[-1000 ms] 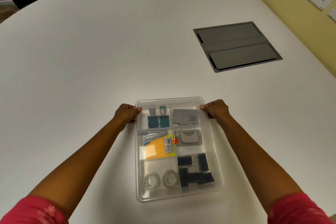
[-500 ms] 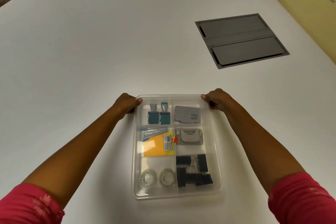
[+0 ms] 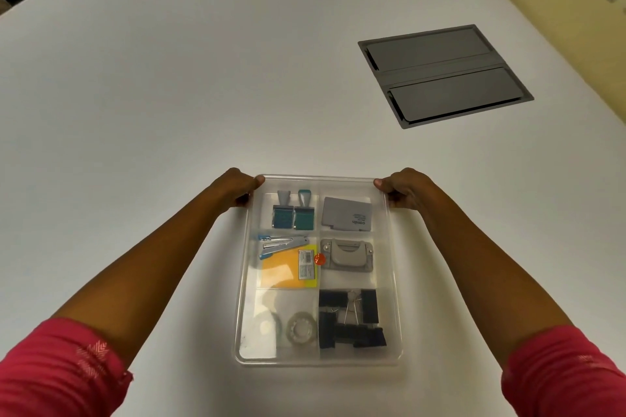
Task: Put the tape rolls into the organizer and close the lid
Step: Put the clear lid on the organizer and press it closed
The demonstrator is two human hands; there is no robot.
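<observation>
Gripping the clear organizer (image 3: 393,281) at its far corners, left hand (image 3: 237,188) and right hand (image 3: 404,188) pinch its rim.

Grey flat case (image 3: 345,214) in organizer compartment just inward of right hand (image 3: 404,188), printed "camlin", smaller line beneath illegible, barcode sticker (image 3: 306,265) on yellow pad (image 3: 283,272), print too small to read

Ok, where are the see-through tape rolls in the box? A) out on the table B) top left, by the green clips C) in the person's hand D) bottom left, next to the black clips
D: the two tape rolls lie in the organizer's near-left compartment, beside the black binder clips.
</observation>
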